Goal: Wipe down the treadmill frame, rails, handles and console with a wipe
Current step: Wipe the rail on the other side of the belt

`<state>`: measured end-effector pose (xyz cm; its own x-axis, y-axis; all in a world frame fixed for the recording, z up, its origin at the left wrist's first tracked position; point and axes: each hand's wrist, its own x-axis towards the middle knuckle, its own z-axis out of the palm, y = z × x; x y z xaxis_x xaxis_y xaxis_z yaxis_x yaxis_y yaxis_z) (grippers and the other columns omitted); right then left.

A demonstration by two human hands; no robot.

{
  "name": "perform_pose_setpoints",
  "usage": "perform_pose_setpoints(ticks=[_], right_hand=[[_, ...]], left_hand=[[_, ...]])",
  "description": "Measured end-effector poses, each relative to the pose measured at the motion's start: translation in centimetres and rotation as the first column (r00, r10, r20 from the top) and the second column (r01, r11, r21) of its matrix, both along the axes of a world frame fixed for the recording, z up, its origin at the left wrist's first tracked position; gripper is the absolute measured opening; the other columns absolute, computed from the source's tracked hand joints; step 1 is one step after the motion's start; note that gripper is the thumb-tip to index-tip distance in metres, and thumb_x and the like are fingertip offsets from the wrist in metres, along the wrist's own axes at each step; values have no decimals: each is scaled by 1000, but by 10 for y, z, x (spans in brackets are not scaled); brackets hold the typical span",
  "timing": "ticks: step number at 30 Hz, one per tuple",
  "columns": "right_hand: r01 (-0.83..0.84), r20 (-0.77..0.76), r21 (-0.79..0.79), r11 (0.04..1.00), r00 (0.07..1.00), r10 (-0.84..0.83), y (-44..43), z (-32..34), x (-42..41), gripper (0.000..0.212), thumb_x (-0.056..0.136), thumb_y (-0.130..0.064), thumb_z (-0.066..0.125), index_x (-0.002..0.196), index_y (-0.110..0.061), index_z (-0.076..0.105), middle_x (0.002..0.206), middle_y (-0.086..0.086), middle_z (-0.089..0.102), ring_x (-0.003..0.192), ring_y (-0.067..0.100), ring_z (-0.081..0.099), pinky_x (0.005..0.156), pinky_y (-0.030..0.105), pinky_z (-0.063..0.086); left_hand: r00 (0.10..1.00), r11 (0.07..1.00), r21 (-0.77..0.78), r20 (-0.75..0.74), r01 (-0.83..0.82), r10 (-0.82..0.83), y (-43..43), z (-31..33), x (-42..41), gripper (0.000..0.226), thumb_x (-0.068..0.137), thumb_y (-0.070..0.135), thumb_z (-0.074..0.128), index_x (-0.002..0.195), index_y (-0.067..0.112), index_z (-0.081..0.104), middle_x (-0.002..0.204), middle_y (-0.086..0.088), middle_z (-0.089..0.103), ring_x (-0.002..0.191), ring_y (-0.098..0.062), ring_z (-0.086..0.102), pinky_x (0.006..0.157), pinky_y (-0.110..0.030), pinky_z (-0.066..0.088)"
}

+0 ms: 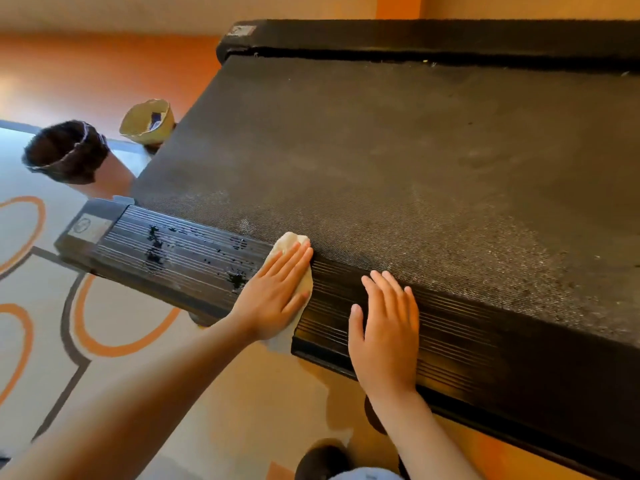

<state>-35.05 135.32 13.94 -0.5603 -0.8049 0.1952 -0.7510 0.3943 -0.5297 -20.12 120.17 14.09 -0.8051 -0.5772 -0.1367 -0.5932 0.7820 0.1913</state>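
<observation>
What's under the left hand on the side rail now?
A pale crumpled wipe, pressed flat on the black ribbed rail by the left hand. Its edges show past the fingertips and below the palm; its middle is covered.

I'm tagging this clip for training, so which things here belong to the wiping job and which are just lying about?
Part of the job:
wipe, pressed flat under the left hand
near rail of the treadmill, with wet spots
right hand, resting flat on that rail

Just lying about:
dark bin
yellow bin
carpet
</observation>
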Motion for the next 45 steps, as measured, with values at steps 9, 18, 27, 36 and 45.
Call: perform_pose_setpoints(ticks=[9, 18, 27, 36, 45], right_hand=[[45, -56, 2, 999, 997, -45, -39, 5, 34, 41, 93, -30, 42, 123, -10, 62, 131, 8, 59, 131, 24, 48, 109, 47, 36], [47, -285, 247, 968, 958, 27, -36, -15, 57, 55, 95, -36, 30, 134, -6, 54, 141, 14, 51, 134, 28, 45, 108, 48, 39], [36, -321, 351, 936, 943, 84, -35, -13, 51, 58, 96, -41, 26, 139, -11, 49, 145, 9, 47, 137, 24, 40, 112, 43, 33], [40, -301, 341, 939, 951, 69, -35, -13, 51, 56, 95, -42, 29, 140, -14, 48, 146, 8, 45, 139, 24, 37, 114, 42, 27], [47, -294, 338, 940, 954, 58, -36, -11, 53, 58, 94, -44, 28, 139, -14, 50, 145, 9, 47, 138, 25, 39, 112, 44, 32]], left_hand=[[999, 1000, -2, -33, -10, 10, -25, -2, 22, 65, 99, 56, 10, 153, 26, -9, 160, 11, -14, 145, -3, -17, 121, -34, -2], [991, 996, -34, -105, -84, 80, -10, -18, 34, 62, 102, 51, 9, 154, 19, -1, 159, 4, -12, 146, -12, -17, 122, -36, 0], [988, 991, -112, -125, 79, -93, 0, -23, 26, 61, 102, 45, 12, 153, 13, 4, 160, -4, -2, 148, -20, -6, 120, -39, -4], [989, 985, -137, -118, -106, 90, -32, -26, 78, 57, 103, 41, 11, 153, 14, 17, 160, -3, 11, 149, -18, 4, 121, -37, 9], [939, 935, -87, -52, -343, 340, -44, -16, 90, 72, 91, 51, -15, 153, 15, -10, 161, -2, -13, 146, -18, -17, 120, -36, -9]])
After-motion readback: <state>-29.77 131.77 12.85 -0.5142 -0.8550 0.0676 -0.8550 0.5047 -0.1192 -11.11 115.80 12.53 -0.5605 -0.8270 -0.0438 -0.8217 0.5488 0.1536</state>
